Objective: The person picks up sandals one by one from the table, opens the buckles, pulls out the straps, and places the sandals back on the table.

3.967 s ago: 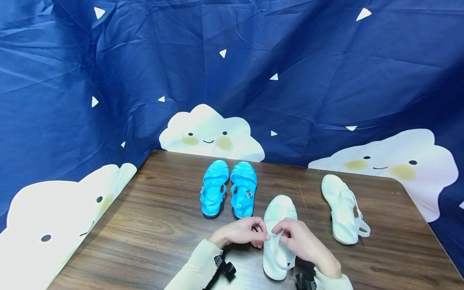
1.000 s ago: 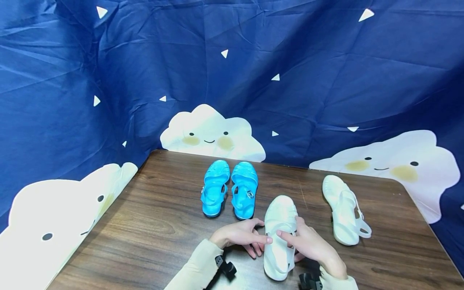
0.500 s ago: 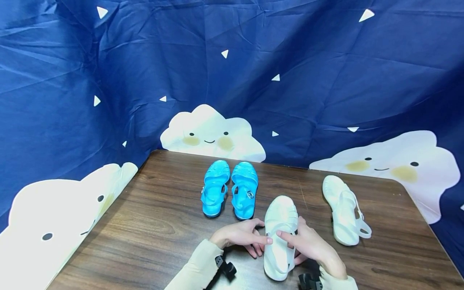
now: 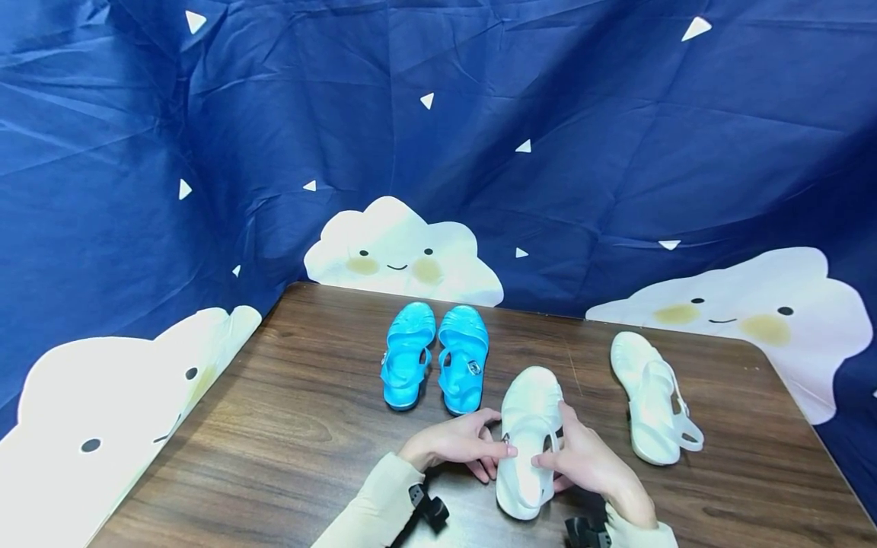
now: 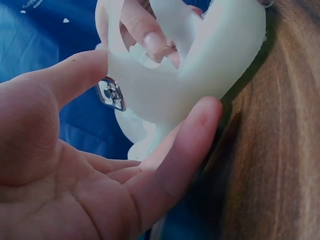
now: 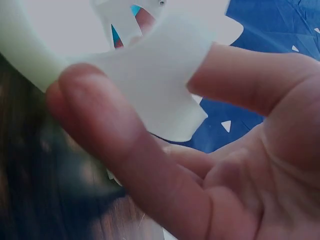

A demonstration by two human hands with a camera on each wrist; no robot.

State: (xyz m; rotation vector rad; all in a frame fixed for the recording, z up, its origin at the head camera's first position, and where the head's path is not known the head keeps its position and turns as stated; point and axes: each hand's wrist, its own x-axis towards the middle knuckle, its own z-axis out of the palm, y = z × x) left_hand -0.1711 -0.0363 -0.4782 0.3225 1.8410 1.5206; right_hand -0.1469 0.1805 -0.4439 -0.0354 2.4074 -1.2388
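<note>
Pointing lengthwise to twelve o'clock, the white sandal is gripped between the left hand at nine o'clock and the right hand at three, both touching it.

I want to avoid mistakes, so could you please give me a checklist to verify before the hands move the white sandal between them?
1. Left hand grips the held white sandal: ok.
2. Right hand grips its other side: ok.
3. Its toe points forward: ok.
4. Its buckle, seen from the left wrist, is fastened: cannot tell.
5. Second white sandal is beside it: not ok, lies apart to the right.
6. Blue sandals are paired: ok, side by side.
</note>
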